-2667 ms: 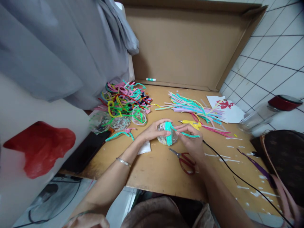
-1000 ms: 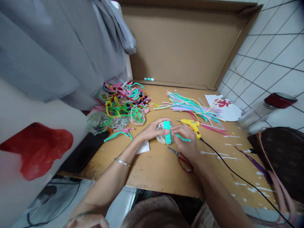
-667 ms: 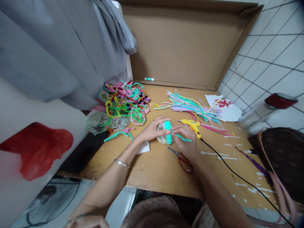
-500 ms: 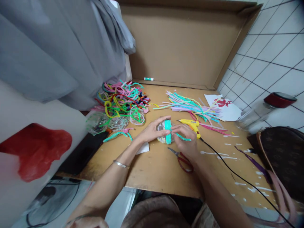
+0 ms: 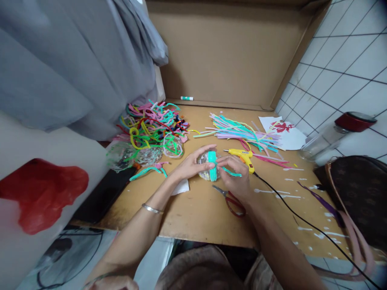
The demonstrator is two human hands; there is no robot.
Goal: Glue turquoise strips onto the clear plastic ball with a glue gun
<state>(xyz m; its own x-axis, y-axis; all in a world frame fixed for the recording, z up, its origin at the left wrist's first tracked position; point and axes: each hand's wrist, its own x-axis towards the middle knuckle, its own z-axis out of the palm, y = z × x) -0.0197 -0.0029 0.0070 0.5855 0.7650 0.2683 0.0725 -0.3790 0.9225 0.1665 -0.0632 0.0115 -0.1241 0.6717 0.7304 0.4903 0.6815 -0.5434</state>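
Note:
My left hand (image 5: 193, 163) grips a round clear object (image 5: 204, 172) from its left, thumb in front and fingers behind. A turquoise fuzzy band (image 5: 213, 173) wraps over the middle of this object. At its right side my right hand (image 5: 236, 173) pinches the turquoise strip, and a loose turquoise end (image 5: 232, 172) sticks out past the fingers. Red-handled scissors (image 5: 232, 201) lie partly beneath my right hand. Just beyond that hand is a yellow glue gun (image 5: 243, 155), its nozzle pointing left.
Tangled colourful pipe cleaners (image 5: 151, 125) and clear round pieces (image 5: 121, 155) lie at the left. Straight pipe cleaners (image 5: 238, 131) lie behind the glue gun. A bottle (image 5: 326, 139), a brown bag (image 5: 359, 193) and a black cable (image 5: 290, 207) are at the right.
The view has shifted slightly. Both hands keep nearly the same hold on the round object and the turquoise strip.

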